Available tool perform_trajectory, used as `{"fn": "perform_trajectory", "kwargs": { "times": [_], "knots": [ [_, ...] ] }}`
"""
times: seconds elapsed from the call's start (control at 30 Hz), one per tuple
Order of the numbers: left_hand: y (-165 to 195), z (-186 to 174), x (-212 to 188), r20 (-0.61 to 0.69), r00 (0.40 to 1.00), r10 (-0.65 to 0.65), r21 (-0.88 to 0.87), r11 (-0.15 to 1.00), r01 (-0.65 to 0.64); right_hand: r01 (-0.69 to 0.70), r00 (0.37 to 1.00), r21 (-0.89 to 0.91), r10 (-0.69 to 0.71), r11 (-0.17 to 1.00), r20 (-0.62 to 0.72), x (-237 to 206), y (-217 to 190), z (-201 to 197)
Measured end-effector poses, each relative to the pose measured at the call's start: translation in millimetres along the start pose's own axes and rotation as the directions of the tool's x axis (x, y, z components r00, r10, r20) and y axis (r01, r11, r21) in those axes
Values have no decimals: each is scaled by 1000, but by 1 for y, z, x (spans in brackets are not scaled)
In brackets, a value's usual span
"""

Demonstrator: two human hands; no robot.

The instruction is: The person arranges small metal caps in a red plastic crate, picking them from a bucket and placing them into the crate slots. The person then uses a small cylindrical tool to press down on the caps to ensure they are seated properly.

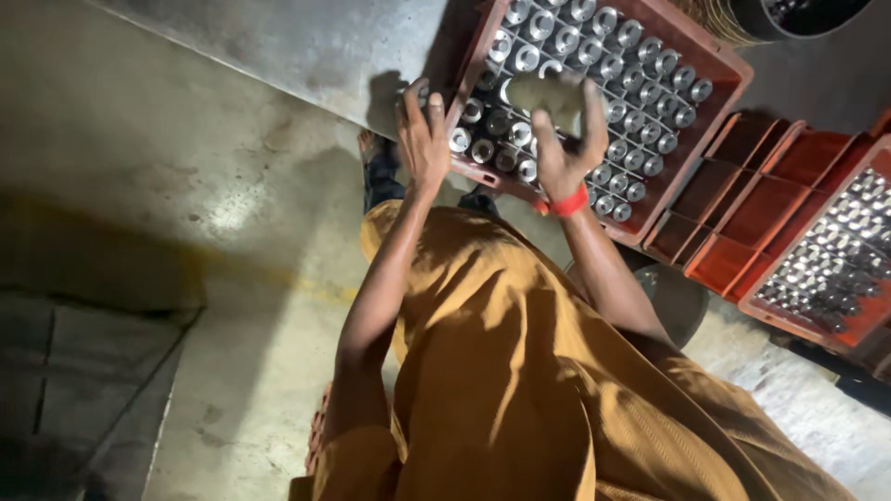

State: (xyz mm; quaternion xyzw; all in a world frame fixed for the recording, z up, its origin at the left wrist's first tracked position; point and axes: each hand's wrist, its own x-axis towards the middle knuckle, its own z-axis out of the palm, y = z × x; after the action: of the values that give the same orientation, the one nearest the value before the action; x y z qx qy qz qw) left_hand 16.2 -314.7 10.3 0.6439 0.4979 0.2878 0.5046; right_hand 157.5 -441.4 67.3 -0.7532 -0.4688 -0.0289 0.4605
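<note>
A red plastic crate (pixel 719 57) holds several shiny metal cylindrical parts (pixel 640 121) standing in rows. My left hand (pixel 423 137) rests on the crate's near left edge, fingers spread, close to the parts at that side. My right hand (pixel 566 139), with a red band at the wrist, is raised over the crate and grips a dull grey cloth or pad (pixel 548 93) above the parts. Whether the left hand holds a part is hidden by its fingers. My orange-brown garment (pixel 520 390) fills the lower middle of the view.
The crate sits on a grey metal table (pixel 306 46). To the right stand more red crates (pixel 752 199), one (pixel 835 250) filled with metal parts. A dark round bin (pixel 807 14) is at the top right. Concrete floor (pixel 139 186) lies to the left, my feet (pixel 380 167) below the table.
</note>
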Motion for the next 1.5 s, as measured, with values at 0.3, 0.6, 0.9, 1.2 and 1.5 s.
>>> {"fn": "perform_trajectory", "kwargs": {
  "times": [0.3, 0.6, 0.9, 1.2, 1.5],
  "knots": [
    [-6, 3, -2, 7, 999, 45, 5, 999, -45, -52, 997, 33, 50, 998, 55, 29, 19, 2],
    [-10, 1, -5, 33, 998, 55, 21, 998, -56, 91, 995, -6, -91, 996, -48, 49, 50, 20],
    [-13, -2, -5, 44, 998, 41, 55, 998, -43, -10, 998, -16, 10, 1000, -56, 60, 64, 10],
    [-12, -5, -6, 52, 997, 50, 77, 996, -54, 110, 991, -14, -111, 994, -80, 85, 66, 12],
    [-12, -7, -6, 56, 996, 69, 69, 995, -73, 67, 996, 40, -64, 997, -58, 102, 70, 12]
  ]
}}
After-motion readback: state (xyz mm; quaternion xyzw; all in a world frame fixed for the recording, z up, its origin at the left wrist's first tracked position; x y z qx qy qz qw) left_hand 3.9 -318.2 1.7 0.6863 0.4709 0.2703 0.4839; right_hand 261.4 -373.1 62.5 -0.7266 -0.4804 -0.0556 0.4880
